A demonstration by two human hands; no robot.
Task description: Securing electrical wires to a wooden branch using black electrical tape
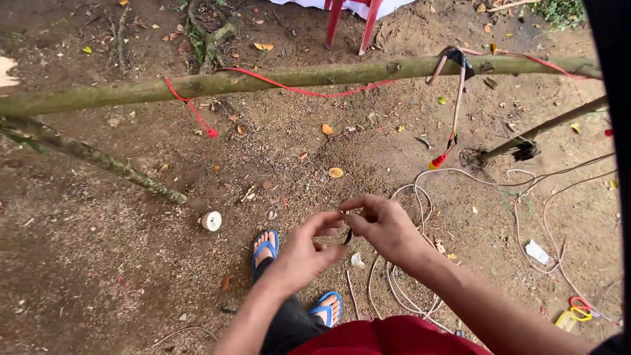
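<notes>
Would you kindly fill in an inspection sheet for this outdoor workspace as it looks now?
Surface: bare soil with dry leaves.
Job's things: small dark piece pinched between both hands; kind unclear.
Clutter: tape roll, scissors, paper scrap.
Grippers: left hand and right hand meet at the fingertips.
Cables: pale wire looped on the ground; red cord along the pole.
Surroundings: red chair legs, blue sandals.

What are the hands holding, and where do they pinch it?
Both the left hand and right hand pinch a small thin dark strip at its top end, between fingertips; what it is cannot be told.
</notes>
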